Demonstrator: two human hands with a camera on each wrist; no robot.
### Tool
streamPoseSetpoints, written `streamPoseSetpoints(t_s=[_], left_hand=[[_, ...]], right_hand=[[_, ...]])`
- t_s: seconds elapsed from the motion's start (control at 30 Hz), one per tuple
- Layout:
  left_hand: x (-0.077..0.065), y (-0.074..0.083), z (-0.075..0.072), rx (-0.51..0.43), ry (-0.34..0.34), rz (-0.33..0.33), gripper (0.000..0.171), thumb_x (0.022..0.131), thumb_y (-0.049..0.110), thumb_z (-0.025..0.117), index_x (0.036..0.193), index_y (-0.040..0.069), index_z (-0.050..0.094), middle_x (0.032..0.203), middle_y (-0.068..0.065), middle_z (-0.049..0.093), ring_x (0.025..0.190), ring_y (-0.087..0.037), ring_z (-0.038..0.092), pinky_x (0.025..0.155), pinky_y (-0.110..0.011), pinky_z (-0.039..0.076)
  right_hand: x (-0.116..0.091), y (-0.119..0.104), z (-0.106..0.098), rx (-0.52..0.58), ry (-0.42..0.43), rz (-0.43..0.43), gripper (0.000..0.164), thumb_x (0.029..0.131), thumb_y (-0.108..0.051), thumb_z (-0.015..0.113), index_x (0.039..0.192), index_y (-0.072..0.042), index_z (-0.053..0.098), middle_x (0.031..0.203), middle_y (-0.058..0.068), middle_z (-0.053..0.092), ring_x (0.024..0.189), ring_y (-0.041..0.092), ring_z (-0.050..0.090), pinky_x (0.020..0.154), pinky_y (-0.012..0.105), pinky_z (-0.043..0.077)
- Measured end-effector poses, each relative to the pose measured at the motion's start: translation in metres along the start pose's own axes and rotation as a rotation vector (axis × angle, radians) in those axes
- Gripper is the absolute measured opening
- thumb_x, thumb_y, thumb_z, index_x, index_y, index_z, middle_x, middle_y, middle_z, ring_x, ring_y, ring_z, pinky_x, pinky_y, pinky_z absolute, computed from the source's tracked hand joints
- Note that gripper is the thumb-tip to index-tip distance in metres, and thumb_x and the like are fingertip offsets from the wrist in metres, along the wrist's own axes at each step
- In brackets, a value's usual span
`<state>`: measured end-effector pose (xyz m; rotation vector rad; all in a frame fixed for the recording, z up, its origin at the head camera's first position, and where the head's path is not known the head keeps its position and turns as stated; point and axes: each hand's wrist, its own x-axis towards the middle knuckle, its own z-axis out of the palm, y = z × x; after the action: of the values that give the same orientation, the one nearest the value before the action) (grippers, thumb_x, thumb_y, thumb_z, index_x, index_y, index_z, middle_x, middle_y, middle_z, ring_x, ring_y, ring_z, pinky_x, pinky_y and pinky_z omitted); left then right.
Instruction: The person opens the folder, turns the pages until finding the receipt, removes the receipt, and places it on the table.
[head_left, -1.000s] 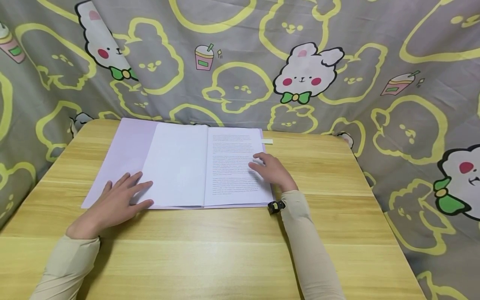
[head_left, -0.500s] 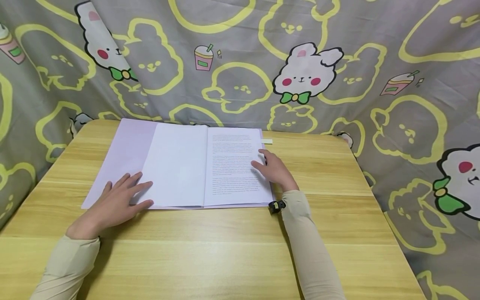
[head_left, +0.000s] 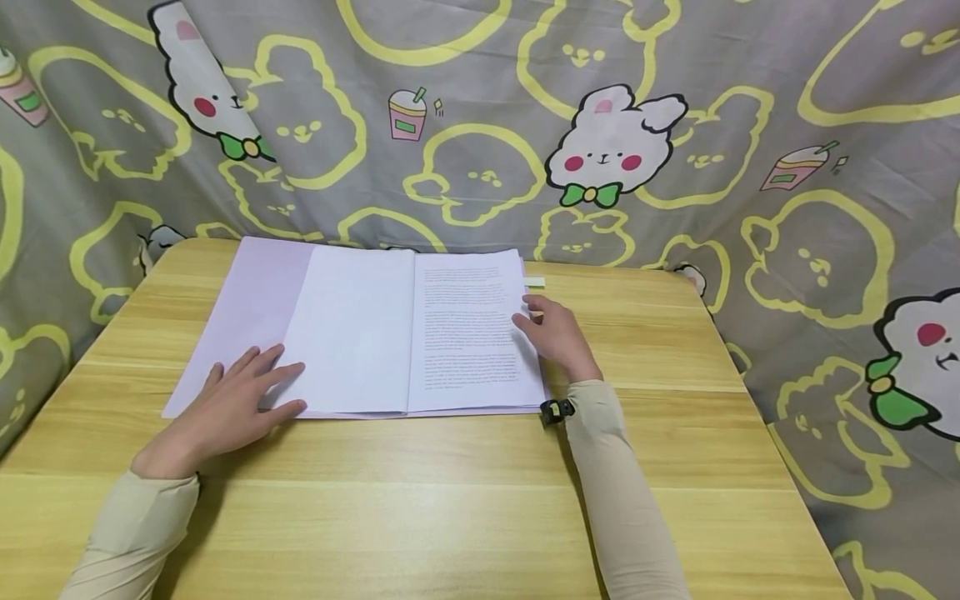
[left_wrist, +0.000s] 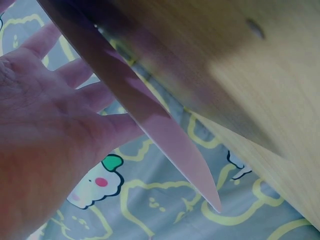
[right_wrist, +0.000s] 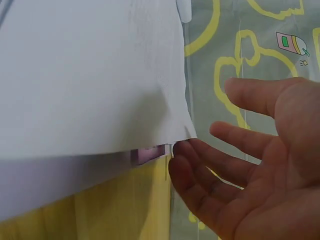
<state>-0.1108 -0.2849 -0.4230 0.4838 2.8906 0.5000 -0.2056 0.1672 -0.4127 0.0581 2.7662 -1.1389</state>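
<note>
An open lilac-covered booklet (head_left: 266, 300) lies toward the table's back edge. Its left page (head_left: 360, 325) looks blank, while printed lines fill the right page (head_left: 471, 329). My left hand (head_left: 232, 392) rests spread over the lilac cover's lower left part and the blank page's edge. From the left wrist view, the cover (left_wrist: 170, 140) appears edge-on beside the fingers. At the booklet's right side, my right hand (head_left: 558, 333) has its fingertips at the page edge. In the right wrist view the page corner (right_wrist: 150, 120) is raised, with bent fingertips (right_wrist: 187, 150) right at it.
A small pale tab (head_left: 535, 282) sticks out past the booklet's right edge. The wooden table (head_left: 390, 517) extends in front and to the right. Behind it hangs a grey patterned curtain (head_left: 480, 100). A small black device (head_left: 557, 412) sits at the right wrist.
My right hand has drawn slightly right, from over the printed page to its edge. The page's upper right corner has lifted a little. The left hand stays put.
</note>
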Motion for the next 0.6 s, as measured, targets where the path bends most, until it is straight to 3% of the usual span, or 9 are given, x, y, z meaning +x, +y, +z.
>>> streamPoseSetpoints(t_s=[0.37, 0.6], left_hand=[[0.0009, -0.0006, -0.0002, 0.014, -0.001, -0.004, 0.071, 0.096, 0.056, 0.063, 0.148, 0.008, 0.054, 0.161, -0.030, 0.030, 0.147, -0.060, 0.020, 0.104, -0.086, 0.011], [0.0002, -0.0007, 0.0004, 0.010, -0.001, -0.004, 0.071, 0.096, 0.056, 0.064, 0.148, 0.009, 0.054, 0.161, -0.030, 0.030, 0.147, -0.059, 0.020, 0.105, -0.086, 0.011]], right_hand=[[-0.0014, -0.0002, -0.0046, -0.007, 0.008, -0.029, 0.052, 0.103, -0.035, 0.061, 0.146, -0.008, 0.055, 0.141, 0.018, 0.061, 0.128, 0.035, 0.061, 0.100, 0.050, 0.053], [-0.0040, -0.0043, -0.0055, -0.030, 0.012, -0.040, 0.050, 0.103, -0.036, 0.060, 0.145, -0.008, 0.057, 0.139, 0.016, 0.063, 0.126, 0.034, 0.062, 0.097, 0.048, 0.055]])
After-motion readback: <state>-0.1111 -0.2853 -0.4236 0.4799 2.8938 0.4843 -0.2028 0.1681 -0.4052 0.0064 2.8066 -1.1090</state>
